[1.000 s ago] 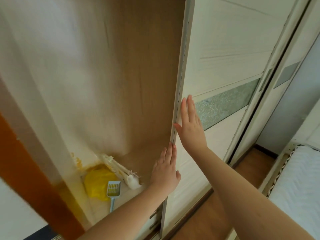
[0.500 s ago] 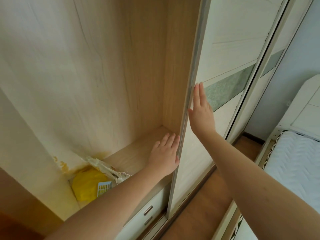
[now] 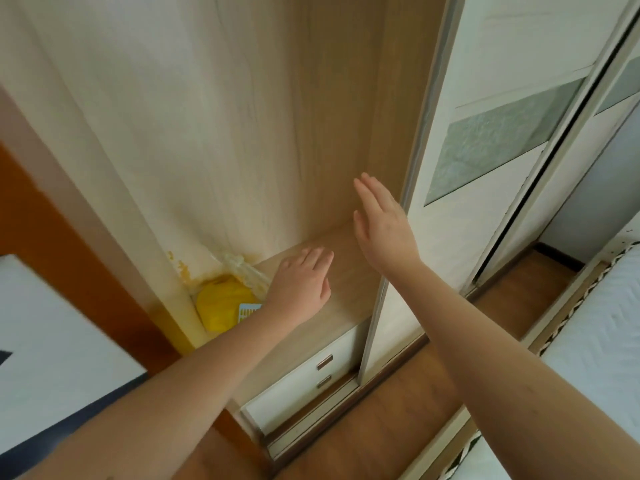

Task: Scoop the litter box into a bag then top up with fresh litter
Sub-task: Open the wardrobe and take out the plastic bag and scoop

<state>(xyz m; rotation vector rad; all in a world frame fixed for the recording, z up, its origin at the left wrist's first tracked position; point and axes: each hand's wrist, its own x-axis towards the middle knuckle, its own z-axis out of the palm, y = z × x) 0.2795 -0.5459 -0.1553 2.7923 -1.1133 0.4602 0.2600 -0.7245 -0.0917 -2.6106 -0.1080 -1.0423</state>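
A: Nearest first, what's different from a moment back?

B: Both hands have come off the sliding door (image 3: 460, 216); a second ago they were flat against its edge, pushing it right; now the left hand (image 3: 304, 285) hovers low over the wooden shelf (image 3: 346, 271), fingers straight and loose, holding nothing; the right hand (image 3: 381, 226) is raised in front of the door edge, flat and empty too.

A: So the wardrobe is open?

B: Wider than before, I'd say; the drawers (image 3: 304, 382) under the shelf show; opening looks finished, and reaching in for supplies seems the next step; no scooping yet, and no litter box in view.

A: Where are the supplies?

B: Back left corner of the shelf, beyond the left wrist; a yellow bag (image 3: 218, 306) slumped there, a crumpled clear plastic bag (image 3: 242, 271) behind it against the back panel (image 3: 207, 133).

A: And the scoop?

B: Only a corner of its pale blue slotted head (image 3: 247, 310) shows, resting on the yellow bag; the forearm hides the handle; so its long axis and heading I cannot tell now.
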